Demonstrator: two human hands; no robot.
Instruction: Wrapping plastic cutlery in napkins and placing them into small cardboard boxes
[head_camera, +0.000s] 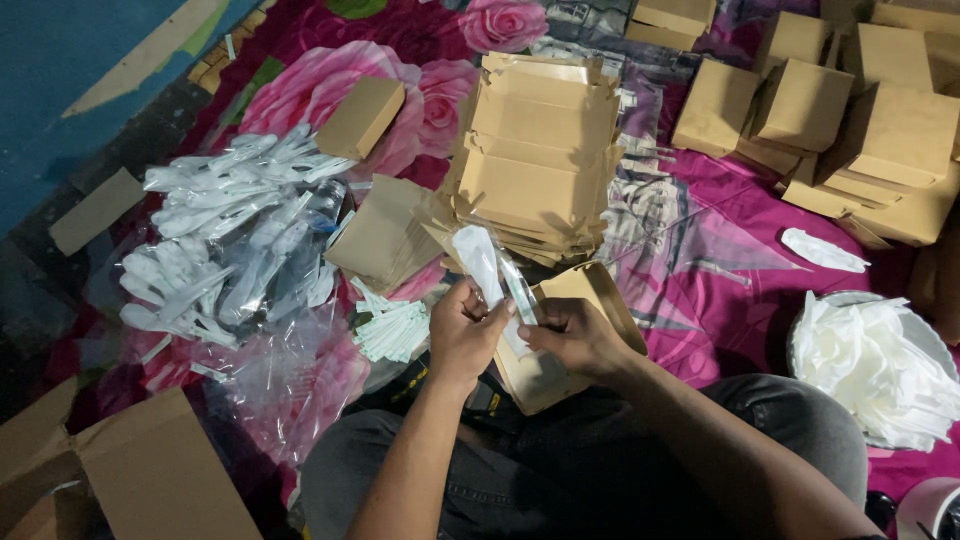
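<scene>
My left hand (464, 328) grips a clear plastic sleeve with a white plastic spoon (478, 258) in it, the spoon's bowl pointing up. My right hand (572, 332) pinches the same sleeve from the right, near a thin white packet (519, 288) going into it. Both hands sit above my lap, over an open brown cardboard box (588, 290). A small heap of white paper packets (392, 328) lies just left of my left hand.
A pile of wrapped white spoons (225, 240) lies at the left on a pink floral sheet (700, 290). Flat brown box blanks (538, 150) are stacked ahead. Folded brown boxes (850, 110) crowd the far right. A bowl of white napkins (880, 365) sits right. A cardboard carton (150, 480) is lower left.
</scene>
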